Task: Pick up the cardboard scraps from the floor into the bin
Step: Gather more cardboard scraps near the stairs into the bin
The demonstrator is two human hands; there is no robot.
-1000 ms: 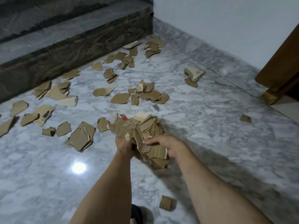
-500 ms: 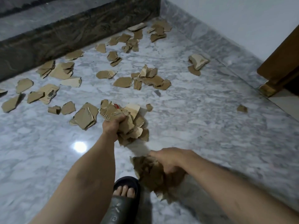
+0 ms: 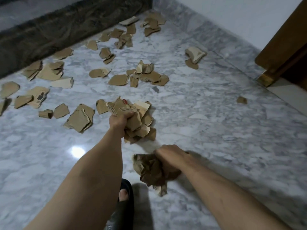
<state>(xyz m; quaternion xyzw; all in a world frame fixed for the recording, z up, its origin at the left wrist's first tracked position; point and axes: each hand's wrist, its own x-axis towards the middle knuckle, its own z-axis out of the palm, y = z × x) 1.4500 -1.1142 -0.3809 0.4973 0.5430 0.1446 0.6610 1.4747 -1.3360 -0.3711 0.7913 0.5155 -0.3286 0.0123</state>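
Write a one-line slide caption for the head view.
Both hands, left hand and right hand, each clutch a bundle of cardboard scraps above a marble floor littered with more pieces.

Looked like a home interior, probably a stair landing or entry: polished grey-white marble floor [image 3: 207,130], dark stone step [image 3: 66,29] along the far side, plain white wall [image 3: 232,15], wooden door [image 3: 285,44] at right, bare foot in black slipper [image 3: 123,201].

Grey marble floor [image 3: 216,130], white wall [image 3: 232,17], perhaps a door [image 3: 285,44].
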